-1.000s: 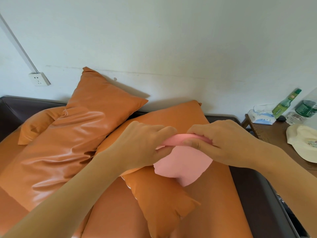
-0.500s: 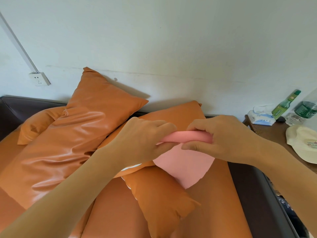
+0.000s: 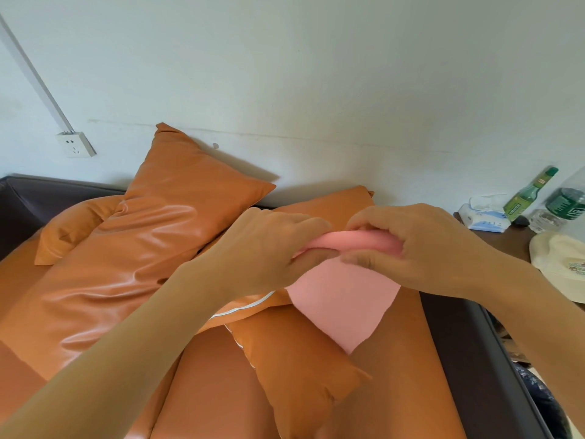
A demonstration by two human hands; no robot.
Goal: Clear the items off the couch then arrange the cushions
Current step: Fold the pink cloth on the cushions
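A pink cloth hangs above the orange couch, its top edge rolled into a tube. My left hand grips the left end of that roll and my right hand grips the right end. Below the cloth lies a small orange cushion with a white zip edge. A large orange cushion leans against the wall at the left, and another orange cushion lies behind my hands.
A dark wooden side table stands right of the couch with a tissue pack, a green bottle, a water bottle and a cream hat. A wall socket sits at the upper left. The couch has a dark frame.
My hands have rolled the top of the pink cloth further, so the roll is thicker. Both hands have risen slightly.
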